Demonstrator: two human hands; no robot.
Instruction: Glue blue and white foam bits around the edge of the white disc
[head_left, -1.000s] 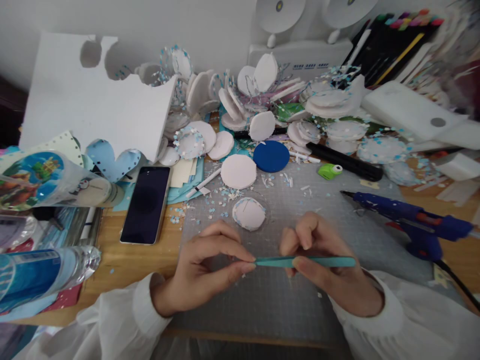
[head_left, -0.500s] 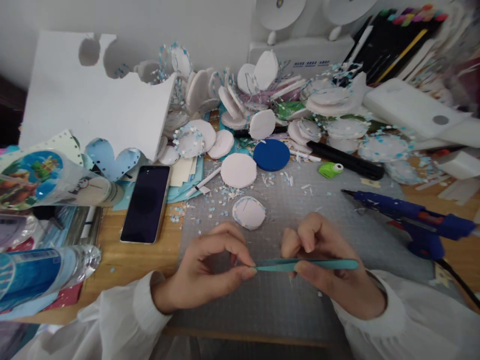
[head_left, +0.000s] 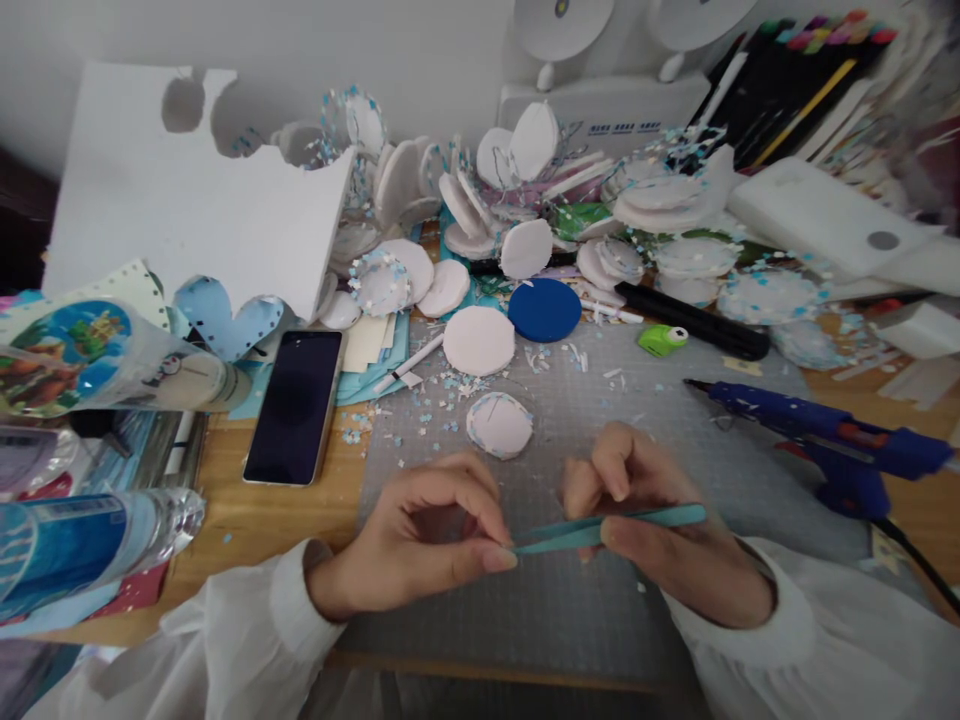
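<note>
Teal tweezers (head_left: pixel 559 538) lie across the fingers of my right hand (head_left: pixel 660 530), gripped between thumb and fingers, with their tips pointing left. My left hand (head_left: pixel 442 530) is closed in a pinch of thumb and forefinger right at those tips. Whatever is between these fingertips is hidden or too small to name. Just beyond both hands, a small white foam disc (head_left: pixel 500 425) with bits of blue and white around its edge rests on the grey cutting mat (head_left: pixel 465 640). Tiny blue and white paper pieces (head_left: pixel 424 430) are scattered left of it.
A larger white disc (head_left: pixel 478 341) and a blue round lid (head_left: pixel 544 310) lie farther back. On the right are a blue glue gun (head_left: pixel 817 415), a green paper punch (head_left: pixel 663 340) and a black cutter (head_left: pixel 690 320). A phone (head_left: pixel 294 408) and bottle (head_left: pixel 67 540) lie left.
The tweezers have tilted, their back end rising slightly and their tips dipping at my left fingertips. My left thumb has shifted slightly down. The things on the mat look the same.
</note>
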